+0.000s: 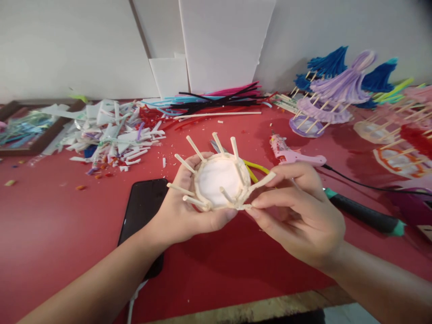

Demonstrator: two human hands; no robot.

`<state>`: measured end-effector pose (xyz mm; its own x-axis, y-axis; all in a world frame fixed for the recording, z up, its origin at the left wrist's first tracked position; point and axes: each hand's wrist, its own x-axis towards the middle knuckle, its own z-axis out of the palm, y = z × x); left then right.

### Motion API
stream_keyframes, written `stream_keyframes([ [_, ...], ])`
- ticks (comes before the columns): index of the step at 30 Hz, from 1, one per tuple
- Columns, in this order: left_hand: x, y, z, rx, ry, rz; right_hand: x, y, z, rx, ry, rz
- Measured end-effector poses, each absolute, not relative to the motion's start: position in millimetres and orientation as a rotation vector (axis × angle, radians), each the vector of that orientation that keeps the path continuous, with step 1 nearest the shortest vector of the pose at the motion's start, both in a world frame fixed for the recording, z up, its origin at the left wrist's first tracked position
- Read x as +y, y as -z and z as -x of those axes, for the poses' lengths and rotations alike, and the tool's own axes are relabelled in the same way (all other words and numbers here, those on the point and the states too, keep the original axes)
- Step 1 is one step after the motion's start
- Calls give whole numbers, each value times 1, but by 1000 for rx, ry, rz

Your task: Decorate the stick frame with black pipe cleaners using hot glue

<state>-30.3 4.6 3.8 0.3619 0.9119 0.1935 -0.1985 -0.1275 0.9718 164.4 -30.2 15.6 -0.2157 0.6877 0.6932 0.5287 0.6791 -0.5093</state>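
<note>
A small round base (216, 182) with a white, flat bottom and a cream fuzzy rim is held above the table. Several short wooden sticks (195, 148) stand up around its rim, leaning outward. My left hand (192, 209) wraps round its left side, with the thumb along the near edge. At the near right, a cream strip, seemingly pipe cleaner (243, 207), trails off the rim. The thumb and fingertips of my right hand (297, 211) pinch its end, close to one slanting stick. The far fingers of my left hand are partly hidden behind the base.
Beneath my left wrist lies a black phone (141, 204). A pink glue gun (293, 155) and dark-handled pliers (364, 211) are at right, before purple and blue fuzzy carousel-like models (340, 90). White scraps (111, 130) pile at left; coloured pipe cleaners (216, 102) lie along the wall.
</note>
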Motion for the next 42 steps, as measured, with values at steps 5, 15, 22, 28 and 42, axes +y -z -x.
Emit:
stream_keyframes([
  [5, 5, -2, 30, 659, -1088, -1344, -30, -16, -164, -1894, -210, 942],
  [15, 5, -4, 32, 566, -1033, -1364, -30, -17, -164, -1906, -332, 852],
  [22, 6, -1, 32, 510, -1036, -1344, -31, -19, -165, -1911, -322, 839],
  [28, 4, -2, 31, 502, -1022, -1331, -30, -19, -165, -1910, -334, 851],
  [42, 6, 2, 31, 659, -1173, -1610, -27, -16, -164, -1808, -420, 1041],
])
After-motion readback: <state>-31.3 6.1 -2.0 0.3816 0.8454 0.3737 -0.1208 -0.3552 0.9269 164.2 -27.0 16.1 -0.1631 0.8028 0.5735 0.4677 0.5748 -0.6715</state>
